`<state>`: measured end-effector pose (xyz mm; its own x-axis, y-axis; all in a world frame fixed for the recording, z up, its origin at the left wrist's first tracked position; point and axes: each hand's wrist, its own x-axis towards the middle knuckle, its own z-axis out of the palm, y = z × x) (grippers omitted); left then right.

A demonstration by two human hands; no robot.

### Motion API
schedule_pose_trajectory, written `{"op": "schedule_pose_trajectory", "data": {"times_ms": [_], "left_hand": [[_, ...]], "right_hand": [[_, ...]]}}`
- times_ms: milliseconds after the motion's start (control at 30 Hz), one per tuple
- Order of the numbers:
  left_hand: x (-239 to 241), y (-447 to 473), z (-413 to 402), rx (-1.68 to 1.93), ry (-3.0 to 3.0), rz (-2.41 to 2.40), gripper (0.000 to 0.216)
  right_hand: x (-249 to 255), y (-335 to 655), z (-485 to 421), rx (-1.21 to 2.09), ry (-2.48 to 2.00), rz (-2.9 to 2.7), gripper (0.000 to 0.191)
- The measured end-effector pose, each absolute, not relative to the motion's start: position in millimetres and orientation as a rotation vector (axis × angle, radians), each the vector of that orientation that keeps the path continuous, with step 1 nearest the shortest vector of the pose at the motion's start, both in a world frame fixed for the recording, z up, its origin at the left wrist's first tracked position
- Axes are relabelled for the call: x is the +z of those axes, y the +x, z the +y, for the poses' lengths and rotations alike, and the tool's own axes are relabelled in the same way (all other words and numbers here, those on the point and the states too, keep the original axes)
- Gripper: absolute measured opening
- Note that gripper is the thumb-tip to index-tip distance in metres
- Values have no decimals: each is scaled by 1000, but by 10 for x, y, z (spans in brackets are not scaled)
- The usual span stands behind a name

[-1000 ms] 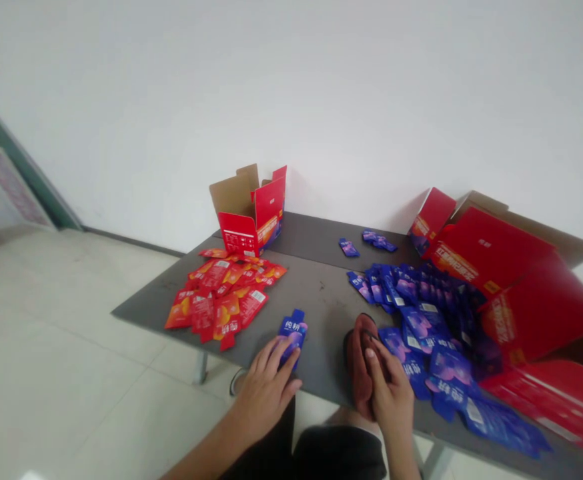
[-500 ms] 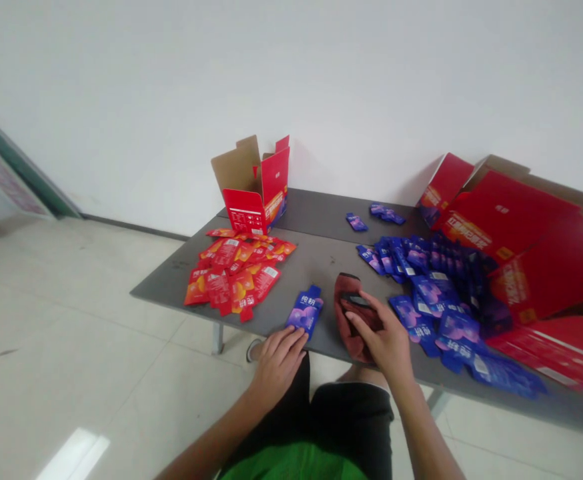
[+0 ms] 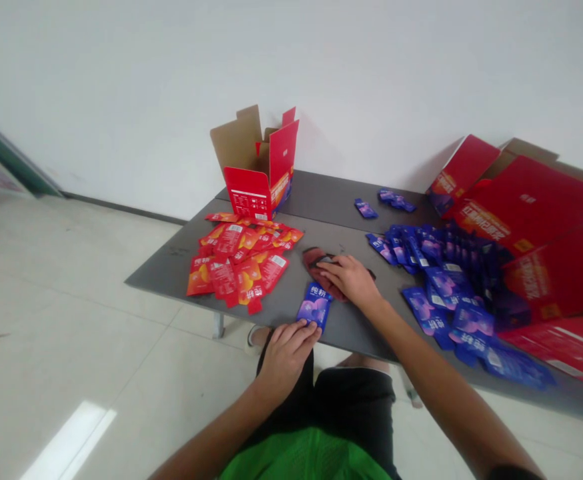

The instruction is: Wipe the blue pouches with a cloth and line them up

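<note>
Pale, plain wall (image 3: 351, 67) rises behind a dark grey table (image 3: 166, 267), which stands on a light tiled floor (image 3: 61, 320). Seen from the wearer's own head, two bare hands work at the table's near edge.

One blue packet (image 3: 314, 307) lies flat there, printed side up, its notched end pointing away from the wearer. The left hand (image 3: 290, 345) rests palm down at its near end: the fingers are loosely extended with their tips on the packet's lower edge, laid on top rather than wrapped around it. Most of the packet therefore stretches beyond the fingertips, uncovered.

Just past its far right corner, the right hand (image 3: 351, 277) lies over a reddish-brown cloth (image 3: 315, 260) with a dark edge. The fingers reach across the cloth from the right; the thumb is hidden, so whether they pinch it or only press cannot be told. The cloth meets the far end of the packet.

To the left, a heap of red-orange packets (image 3: 236, 260) sits before an open red carton (image 3: 247, 183). To the right, many blue packets (image 3: 446, 287) spread in front of larger red cartons (image 3: 526, 200).
</note>
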<state>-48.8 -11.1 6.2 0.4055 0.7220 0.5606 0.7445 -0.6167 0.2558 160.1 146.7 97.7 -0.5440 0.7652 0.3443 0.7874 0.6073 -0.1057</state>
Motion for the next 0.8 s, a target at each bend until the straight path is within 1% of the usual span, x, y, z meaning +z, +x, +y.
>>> {"op": "schedule_pose_trajectory", "data": {"times_ms": [100,133,233,300,367,467,533,600,700,800], "left_hand": [[60,-497,-100,-1037,-2631,-1362,35],[57,-495,-100,-1043,-2640,-1367,34],[52,-482,-106,-1089,-2637,-1400,28],[61,-477,-104,-1119,-2630,-1398,28],[78,-482,-96,-1124,-2633,-1381,32],[96,-499,-78,-1141,-2633,-1378,32],[88,-504,-72,-1171,-2638,-1375,32],[68,-498,-74,-1211,-2637,-1376,31],[39,-480,-81,-1273,-2612,-1419,29],[39,-476,-78,-1287,-2619,-1416,29]], "right_hand": [[1106,1567,1233,-94,-1199,-2369,33],[1105,1534,1088,-47,-1137,-2353,33],[975,1467,780,145,-924,-2531,30],[863,1494,855,185,-940,-2563,29],[820,1568,1127,120,-1069,-2527,31],[937,1646,1475,-53,-1221,-2496,31],[1051,1612,1429,-102,-1230,-2443,32],[1097,1528,1187,-44,-1149,-2449,34],[995,1439,880,133,-968,-2580,30],[851,1512,1053,149,-998,-2576,28]]}}
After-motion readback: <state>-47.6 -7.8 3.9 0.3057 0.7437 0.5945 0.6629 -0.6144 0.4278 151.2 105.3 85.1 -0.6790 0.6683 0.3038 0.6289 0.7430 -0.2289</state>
